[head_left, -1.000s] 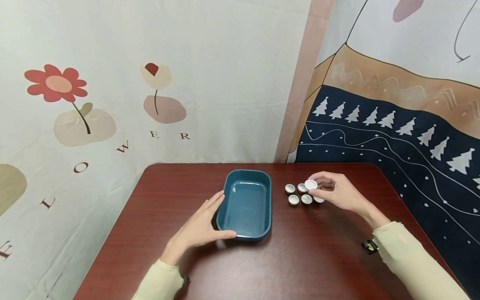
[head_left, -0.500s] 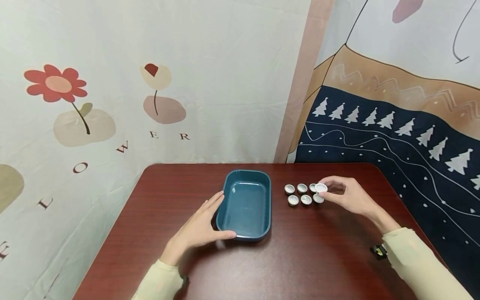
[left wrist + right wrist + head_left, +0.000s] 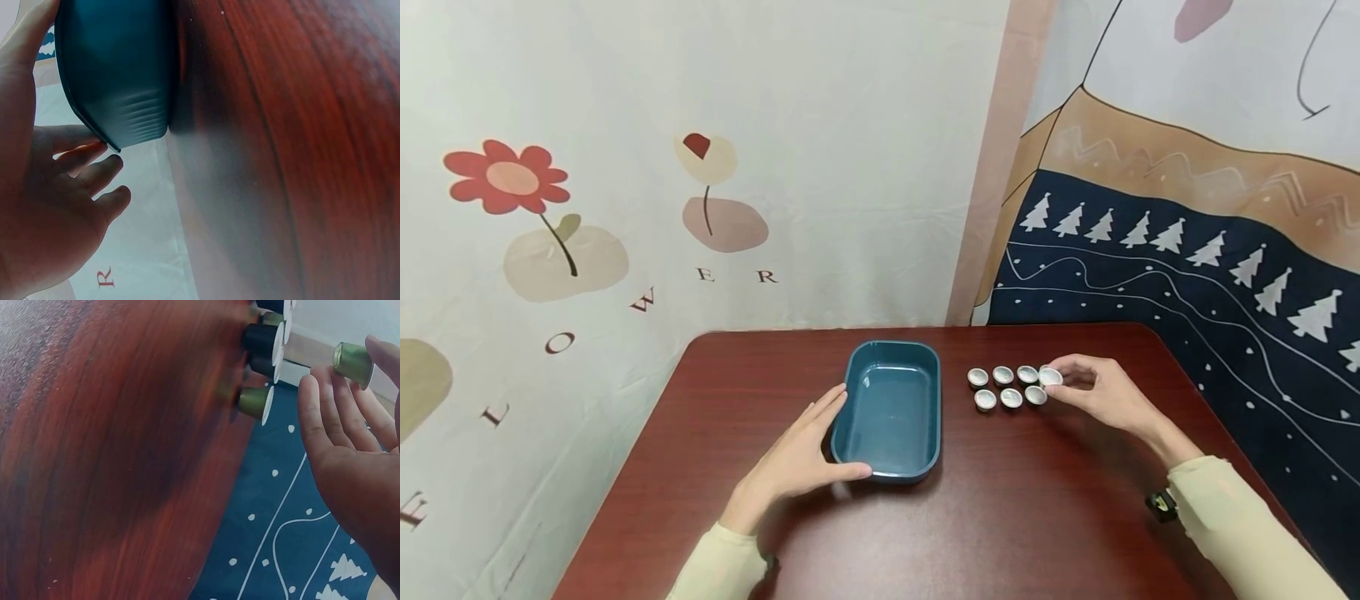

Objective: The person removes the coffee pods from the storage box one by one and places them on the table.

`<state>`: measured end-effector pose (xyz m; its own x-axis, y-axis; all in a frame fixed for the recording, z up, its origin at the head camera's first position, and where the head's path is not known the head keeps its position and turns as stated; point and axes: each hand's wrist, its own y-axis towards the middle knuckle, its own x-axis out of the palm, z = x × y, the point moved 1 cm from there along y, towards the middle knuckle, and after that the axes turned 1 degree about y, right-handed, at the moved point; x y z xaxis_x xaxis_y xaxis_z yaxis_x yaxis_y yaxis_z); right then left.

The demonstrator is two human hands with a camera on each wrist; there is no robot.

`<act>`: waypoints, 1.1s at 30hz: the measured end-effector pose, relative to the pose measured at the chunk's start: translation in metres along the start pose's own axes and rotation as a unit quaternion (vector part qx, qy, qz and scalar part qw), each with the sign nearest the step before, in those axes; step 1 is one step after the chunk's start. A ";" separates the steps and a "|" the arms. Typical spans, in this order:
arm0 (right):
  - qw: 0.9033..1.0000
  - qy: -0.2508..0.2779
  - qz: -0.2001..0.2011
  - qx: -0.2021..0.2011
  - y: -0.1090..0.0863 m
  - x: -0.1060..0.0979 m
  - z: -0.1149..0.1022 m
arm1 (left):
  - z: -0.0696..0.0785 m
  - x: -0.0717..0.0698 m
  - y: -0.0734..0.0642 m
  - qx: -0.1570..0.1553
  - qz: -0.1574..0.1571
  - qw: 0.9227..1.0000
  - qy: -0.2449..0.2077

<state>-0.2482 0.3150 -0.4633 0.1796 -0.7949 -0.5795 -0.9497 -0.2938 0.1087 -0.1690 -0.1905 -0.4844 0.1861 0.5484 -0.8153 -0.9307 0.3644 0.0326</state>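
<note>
My right hand (image 3: 1101,393) pinches a coffee capsule (image 3: 1050,377) between thumb and fingers, its pale lid facing up. The right wrist view shows that this capsule (image 3: 353,364) has a green body and is held off the table. Left of that hand, several more coffee capsules (image 3: 1011,399) stand lid up in two short rows. Among them are a green capsule (image 3: 253,403) and a black capsule (image 3: 262,339). My left hand (image 3: 793,454) rests against a blue rectangular tray (image 3: 934,433), fingers along its left rim and thumb at the near rim. Nothing lies in the tray.
The dark red wooden table (image 3: 970,533) ends at a pale flower-print curtain (image 3: 850,208) at the back. A dark blue tree-print cloth (image 3: 1210,333) hangs along the right side.
My right hand has moved the held capsule to the right and slightly down, uncovering more of the rows beside it. My left hand stays against the tray.
</note>
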 end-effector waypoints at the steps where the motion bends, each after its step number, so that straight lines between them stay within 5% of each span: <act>1: 1.000 -0.001 0.000 0.001 0.000 0.000 0.001 | 0.000 0.000 0.000 0.000 0.000 1.000 -0.001; 22: 0.999 -0.017 0.001 0.038 0.002 -0.002 0.025 | -0.001 0.001 -0.001 -0.005 0.002 1.000 -0.005; 33: 0.996 -0.066 -0.012 0.062 0.003 -0.002 0.033 | -0.002 0.001 -0.001 0.000 0.003 1.000 -0.004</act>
<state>-0.2596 0.3335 -0.4882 0.1746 -0.7089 -0.6834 -0.9714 -0.2376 -0.0016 -0.1688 -0.1917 -0.4862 0.1829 0.5571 -0.8101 -0.9316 0.3614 0.0381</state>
